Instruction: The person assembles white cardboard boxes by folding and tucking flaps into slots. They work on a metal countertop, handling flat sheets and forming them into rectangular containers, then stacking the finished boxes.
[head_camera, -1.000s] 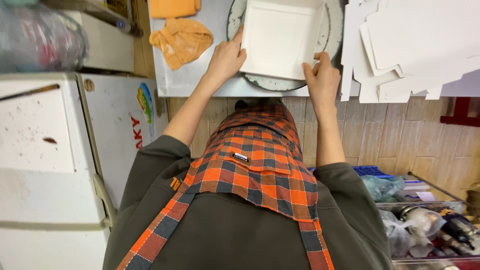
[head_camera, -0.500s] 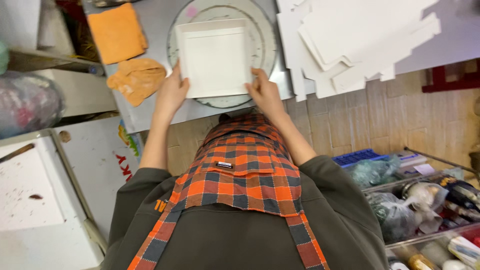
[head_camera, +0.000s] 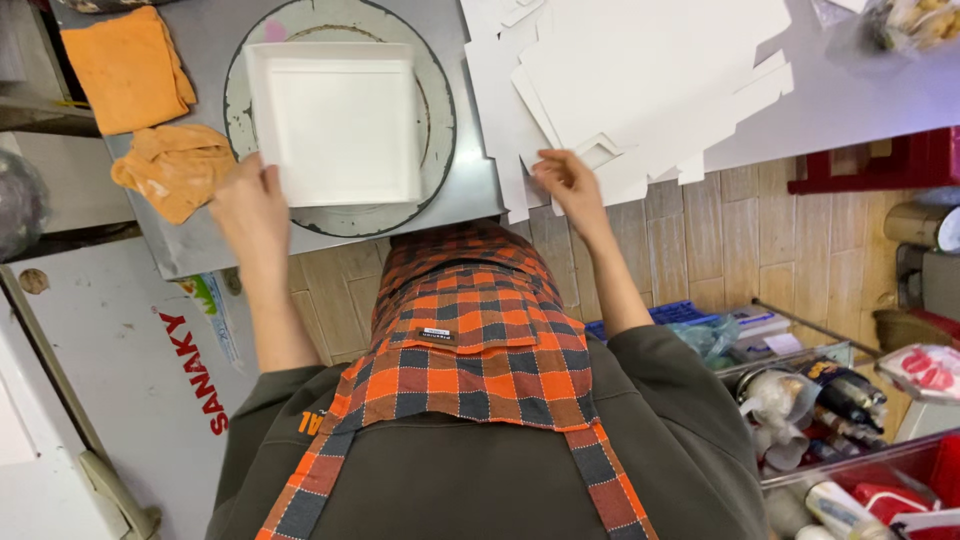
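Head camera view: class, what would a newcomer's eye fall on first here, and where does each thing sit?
First, the white square tray on a round worn turntable, centre of the grey counter, with the left hand at its near corner. Next, the heap of flat white cardboard blanks to the right, where the right hand touches an edge. Two orange cloths lie at far left.

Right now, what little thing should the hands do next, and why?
Probably the right hand should pinch the nearest flat white card sheet and slide it off the stack: its fingers already touch that edge, while the left hand rests beside the white square tray.
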